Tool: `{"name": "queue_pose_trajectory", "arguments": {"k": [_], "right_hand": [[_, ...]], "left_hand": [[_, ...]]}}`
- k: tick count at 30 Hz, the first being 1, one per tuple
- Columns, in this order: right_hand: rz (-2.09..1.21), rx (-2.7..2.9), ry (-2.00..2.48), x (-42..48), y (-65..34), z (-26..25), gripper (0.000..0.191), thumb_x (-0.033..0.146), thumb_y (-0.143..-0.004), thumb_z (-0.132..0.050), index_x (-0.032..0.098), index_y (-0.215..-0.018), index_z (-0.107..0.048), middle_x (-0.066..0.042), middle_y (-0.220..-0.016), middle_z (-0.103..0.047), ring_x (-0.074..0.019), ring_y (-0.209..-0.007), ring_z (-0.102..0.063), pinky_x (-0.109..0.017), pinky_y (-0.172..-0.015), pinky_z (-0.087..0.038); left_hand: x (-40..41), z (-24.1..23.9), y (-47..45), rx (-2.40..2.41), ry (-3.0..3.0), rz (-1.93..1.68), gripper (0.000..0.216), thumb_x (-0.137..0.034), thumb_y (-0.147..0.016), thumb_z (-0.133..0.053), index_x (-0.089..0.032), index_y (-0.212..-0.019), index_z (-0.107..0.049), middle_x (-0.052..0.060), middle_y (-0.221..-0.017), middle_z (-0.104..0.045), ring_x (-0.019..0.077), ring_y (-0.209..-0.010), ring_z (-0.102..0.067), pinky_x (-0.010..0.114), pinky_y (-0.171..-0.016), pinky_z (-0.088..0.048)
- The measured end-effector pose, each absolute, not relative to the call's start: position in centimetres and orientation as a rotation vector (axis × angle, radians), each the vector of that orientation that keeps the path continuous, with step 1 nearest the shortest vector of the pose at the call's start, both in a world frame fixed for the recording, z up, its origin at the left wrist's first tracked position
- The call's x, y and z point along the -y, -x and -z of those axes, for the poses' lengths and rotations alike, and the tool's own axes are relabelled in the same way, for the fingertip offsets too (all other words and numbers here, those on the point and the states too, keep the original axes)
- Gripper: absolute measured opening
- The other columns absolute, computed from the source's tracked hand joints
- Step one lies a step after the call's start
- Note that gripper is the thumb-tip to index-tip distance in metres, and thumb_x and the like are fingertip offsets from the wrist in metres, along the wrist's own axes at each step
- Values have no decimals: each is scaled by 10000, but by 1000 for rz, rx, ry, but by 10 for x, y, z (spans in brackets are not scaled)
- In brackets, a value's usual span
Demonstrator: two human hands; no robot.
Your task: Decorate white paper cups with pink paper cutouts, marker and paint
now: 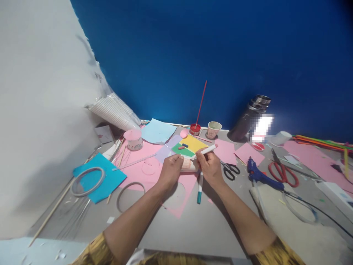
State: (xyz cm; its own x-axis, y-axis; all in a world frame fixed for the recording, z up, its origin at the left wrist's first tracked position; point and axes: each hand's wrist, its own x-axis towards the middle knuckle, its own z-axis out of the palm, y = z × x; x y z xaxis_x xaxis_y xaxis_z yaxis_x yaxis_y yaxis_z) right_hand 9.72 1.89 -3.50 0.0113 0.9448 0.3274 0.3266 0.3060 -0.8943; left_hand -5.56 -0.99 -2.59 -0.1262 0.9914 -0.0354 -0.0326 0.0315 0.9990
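Note:
My left hand (pixel 171 169) is closed on a small printed paper cup (pixel 188 165), which lies on its side above the pink sheet. A white marker (pixel 209 148) sits in the closed fingers of my right hand (pixel 210 167), its tip end close to the cup's surface. Below the cup lies a second marker (pixel 199 191) with a teal end. Just beyond my hands are green paper (pixel 180 149), yellow paper (pixel 195 142) and two short marker caps (pixel 184 146). Black-handled scissors (pixel 231 171) rest right of my right hand.
A blue glue gun (pixel 263 176) and red scissors (pixel 283 173) lie at the right. Behind stand a dark flask (pixel 245 119), another paper cup (pixel 213 130) and a red stick in a round base (pixel 195 129). Stacked cups (pixel 114 110) lean left; rings (pixel 88 182) lie on blue paper.

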Motion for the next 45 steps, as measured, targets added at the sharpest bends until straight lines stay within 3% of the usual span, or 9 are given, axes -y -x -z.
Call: {"name": "queue_pose_trajectory", "arguments": {"k": [6,13,20,28,39,45], "right_hand": [[-855,1457,1159,-20,-96,37,382,561,-925,-576,198,-825,-639,20,-567,-613,-152,-498,-575,-258,-506,-449],[-869,1481,1156,-22,-96,34,371,555,-899,-605,205,-781,-643,10,-571,-629,-165,-514,-582,-276,-531,-472],[-779,1305,1152,-18,-105,28,340,527,-896,-629,190,-853,-640,19,-600,-628,-131,-480,-530,-252,-481,-433],[-688,1566,1104,-13,-98,30,245,436,-935,-561,206,-882,-626,11,-617,-655,-171,-543,-633,-282,-576,-512],[-501,1725,1106,-21,-103,34,270,422,-964,-500,222,-807,-592,-11,-650,-656,-180,-576,-638,-298,-624,-511],[-532,1728,1047,-21,-104,35,235,413,-972,-503,228,-853,-587,1,-666,-659,-167,-551,-633,-289,-592,-506]], "left_hand": [[10,24,54,-1185,-1002,-1308,229,-339,-792,-585,-183,-627,-558,-8,-609,-591,141,-590,-516,259,-623,-414],[8,31,56,-1207,-998,-1308,256,-349,-799,-628,-174,-627,-558,-22,-601,-579,120,-573,-505,238,-589,-405],[1,29,57,-912,-598,-1341,285,-356,-758,-724,-121,-915,-685,97,-852,-746,204,-741,-695,343,-755,-555],[2,30,58,-950,-630,-1304,229,-231,-698,-727,-113,-890,-687,67,-778,-750,171,-663,-695,276,-666,-554],[2,32,56,-925,-592,-1328,327,-242,-712,-764,-100,-1001,-701,109,-881,-771,235,-821,-741,369,-808,-590],[1,31,58,-926,-548,-1314,258,-206,-772,-725,-114,-1010,-690,110,-882,-778,205,-745,-742,320,-732,-597]]}}
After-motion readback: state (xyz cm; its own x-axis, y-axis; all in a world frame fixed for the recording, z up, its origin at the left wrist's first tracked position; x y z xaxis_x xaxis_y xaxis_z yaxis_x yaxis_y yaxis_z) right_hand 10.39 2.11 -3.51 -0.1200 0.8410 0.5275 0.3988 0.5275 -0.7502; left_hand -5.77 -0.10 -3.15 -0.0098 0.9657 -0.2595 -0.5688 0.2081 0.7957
